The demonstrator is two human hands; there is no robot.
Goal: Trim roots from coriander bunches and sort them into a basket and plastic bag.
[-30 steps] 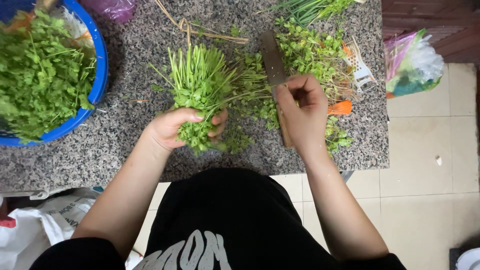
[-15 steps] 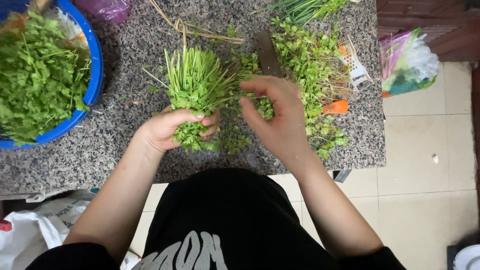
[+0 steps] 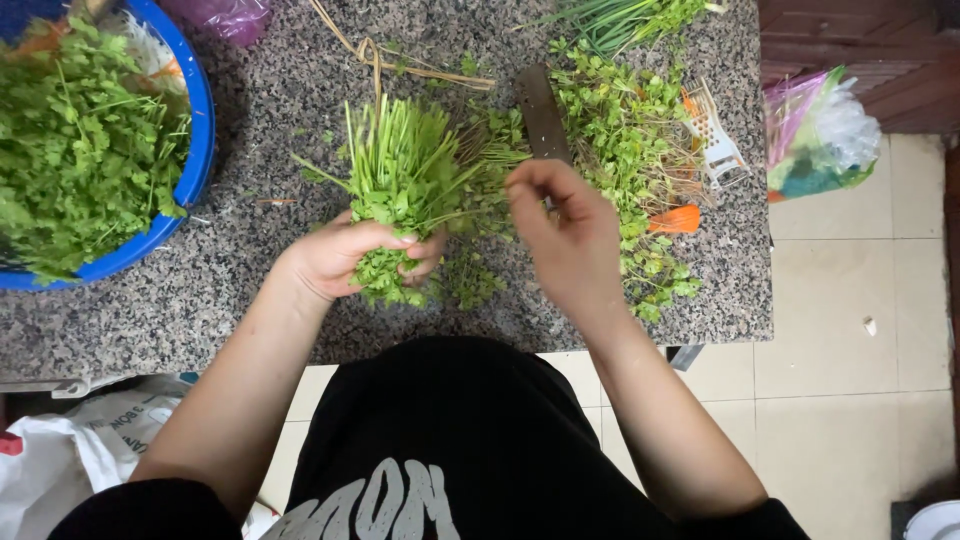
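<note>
On the speckled grey granite table [image 3: 250, 300], the left hand [image 3: 345, 255] clamps a bunch of green leafy herb stems [image 3: 405, 175] by its leafy end, cut stems fanning away, seemingly steadied so the right hand [image 3: 565, 235], fingers pinched narrow on a thin stem, can pick through it.

purple plastic bag [image 3: 222, 14] top edge, white printed bag [image 3: 70, 450] lower left
</note>
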